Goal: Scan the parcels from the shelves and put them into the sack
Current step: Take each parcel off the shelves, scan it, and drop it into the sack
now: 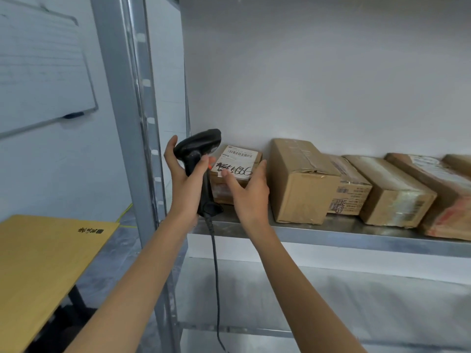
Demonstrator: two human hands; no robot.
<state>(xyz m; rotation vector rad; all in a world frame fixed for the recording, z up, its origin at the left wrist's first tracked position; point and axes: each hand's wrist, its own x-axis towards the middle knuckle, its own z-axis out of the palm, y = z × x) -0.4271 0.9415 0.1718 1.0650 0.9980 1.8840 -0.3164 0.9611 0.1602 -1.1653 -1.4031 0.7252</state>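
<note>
Scanning is the step going on now. The left hand is holding the black corded scanner with fingers curled round its handle, pointing it at the white label on the small brown cardboard parcel. That parcel is sitting at the left end of the grey metal shelf, beside more brown cardboard boxes. The right hand is touching the parcel with fingers spread wide. Next, that hand probably needs to grip it and lift it off. No sack is showing.

Metal shelf bears row of cardboard parcels
</note>
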